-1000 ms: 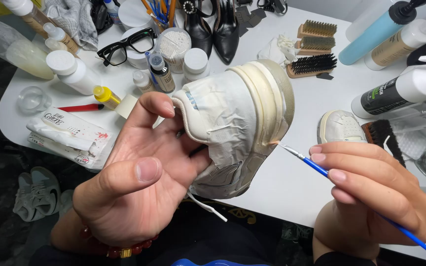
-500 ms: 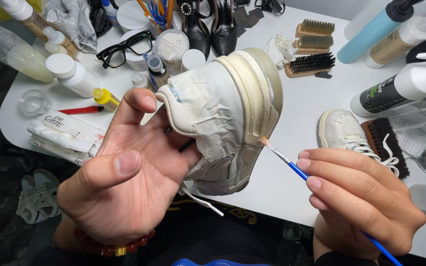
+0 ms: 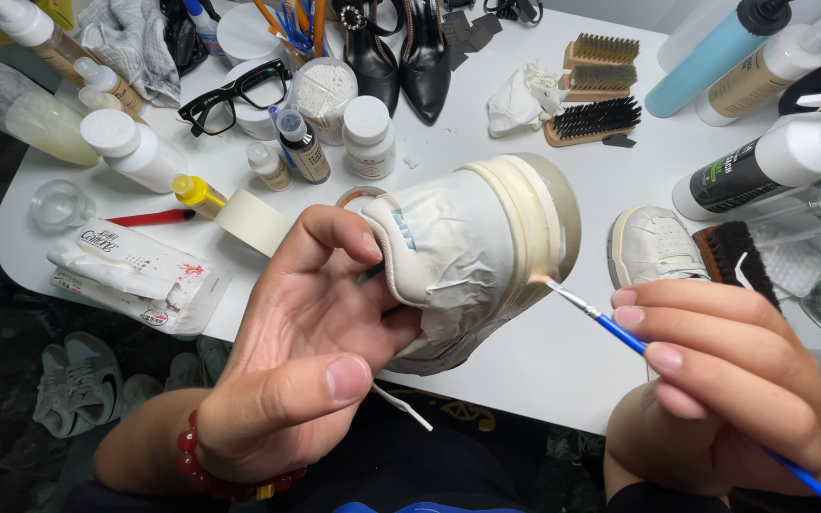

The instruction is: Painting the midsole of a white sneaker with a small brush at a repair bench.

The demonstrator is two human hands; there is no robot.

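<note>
A white table (image 3: 486, 157) crowded with bottles, glasses (image 3: 236, 95) and brushes (image 3: 593, 119) fills the upper frame. At lower left the left hand (image 3: 306, 370) is curled tight around a white shoe (image 3: 472, 252) wrapped in masking tape, held at frame centre above the table's near edge. At lower right the right hand (image 3: 729, 385) pinches a thin blue paintbrush (image 3: 610, 328), its tip touching the sole's edge. The step appears to be fine painting along that edge; the next stroke calls for steady, light pressure.
</note>
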